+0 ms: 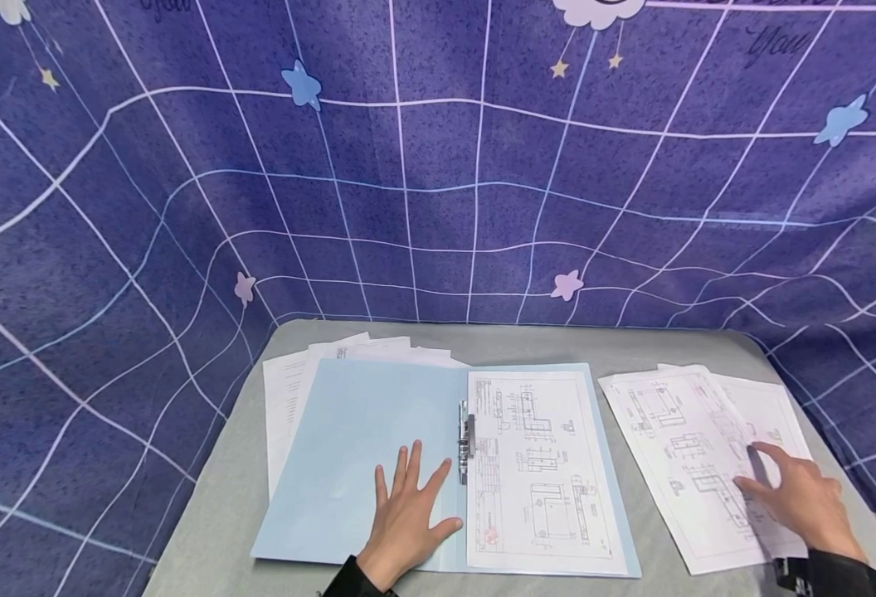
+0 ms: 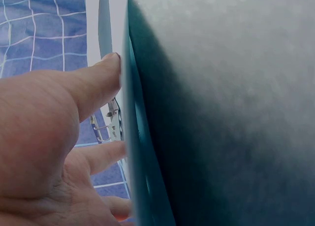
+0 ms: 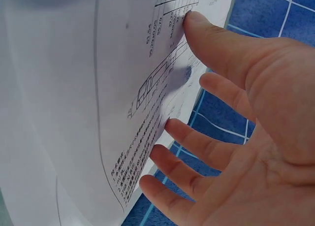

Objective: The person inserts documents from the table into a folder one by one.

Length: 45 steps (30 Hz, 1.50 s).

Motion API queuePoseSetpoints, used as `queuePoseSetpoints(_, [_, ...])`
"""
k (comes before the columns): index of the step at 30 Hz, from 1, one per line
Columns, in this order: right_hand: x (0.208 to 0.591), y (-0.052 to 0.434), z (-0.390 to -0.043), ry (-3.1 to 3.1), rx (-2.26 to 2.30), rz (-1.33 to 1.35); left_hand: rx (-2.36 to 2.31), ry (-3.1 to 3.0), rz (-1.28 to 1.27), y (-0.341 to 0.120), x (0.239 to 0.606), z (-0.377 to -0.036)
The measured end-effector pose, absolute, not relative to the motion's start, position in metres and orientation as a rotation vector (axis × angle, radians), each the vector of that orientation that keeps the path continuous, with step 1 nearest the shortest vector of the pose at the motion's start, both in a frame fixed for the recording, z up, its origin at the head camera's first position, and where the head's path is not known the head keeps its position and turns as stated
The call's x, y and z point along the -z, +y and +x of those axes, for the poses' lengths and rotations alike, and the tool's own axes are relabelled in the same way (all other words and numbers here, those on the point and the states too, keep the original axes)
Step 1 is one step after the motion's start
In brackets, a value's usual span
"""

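Note:
A light blue folder (image 1: 363, 423) lies opened flat on the table in the head view, a metal lever clip (image 1: 464, 448) at its spine. On its right side is a sheet with technical drawings (image 1: 508, 464). My left hand (image 1: 406, 518) rests spread on the bare left cover, its thumb toward the spine; the left wrist view shows the thumb (image 2: 106, 76) straight against the cover. To the right of the folder, several loose drawing sheets (image 1: 669, 448) overlap. My right hand (image 1: 807, 502) touches the top one with thumb and fingertips, fingers apart and gently bent, seen also in the right wrist view.
White printed papers (image 1: 283, 398) stick out from under the folder's left side. Grey cloth covers the table (image 1: 214, 531). A purple-blue curtain (image 1: 438, 207) with a line grid and stars hangs behind and at both sides.

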State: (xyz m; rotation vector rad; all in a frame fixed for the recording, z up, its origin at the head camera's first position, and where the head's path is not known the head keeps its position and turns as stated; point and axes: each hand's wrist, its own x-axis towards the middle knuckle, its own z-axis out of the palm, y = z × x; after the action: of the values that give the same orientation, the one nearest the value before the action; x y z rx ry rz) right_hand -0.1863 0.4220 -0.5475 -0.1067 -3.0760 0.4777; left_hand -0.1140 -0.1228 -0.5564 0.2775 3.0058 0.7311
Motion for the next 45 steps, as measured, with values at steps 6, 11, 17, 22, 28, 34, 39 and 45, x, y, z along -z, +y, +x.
queuePoseSetpoints(6, [0.546, 0.420, -0.187, -3.034, -0.494, -0.058, -0.723, 3.005, 0.264, -0.122, 0.557, -0.114])
queuePoseSetpoints(11, [0.547, 0.418, -0.186, -2.983, -0.509, 0.003, -0.722, 3.011, 0.259, -0.122, 0.558, -0.114])
queuePoseSetpoints(17, [0.549, 0.417, -0.186, -2.944, -0.528, 0.003, -0.721, 3.005, 0.262, -0.122, 0.558, -0.114])
queuePoseSetpoints(22, [0.548, 0.419, -0.187, -2.910, -0.502, -0.002, -0.712, 3.003, 0.264, -0.123, 0.558, -0.114])
queuePoseSetpoints(28, [0.542, 0.423, -0.186, -2.974, -0.548, -0.139, -0.709, 3.001, 0.257, -0.123, 0.557, -0.114])
queuePoseSetpoints(34, [0.534, 0.422, -0.188, -3.087, -0.618, -0.529, -0.717, 3.001, 0.256, -0.123, 0.557, -0.114])
queuePoseSetpoints(39, [0.534, 0.423, -0.185, -3.035, -0.623, -0.564, -0.720, 2.996, 0.252, -0.123, 0.557, -0.114])
queuePoseSetpoints(45, [0.540, 0.425, -0.183, -3.029, -0.635, -0.584, -0.723, 2.989, 0.252, -0.123, 0.558, -0.115])
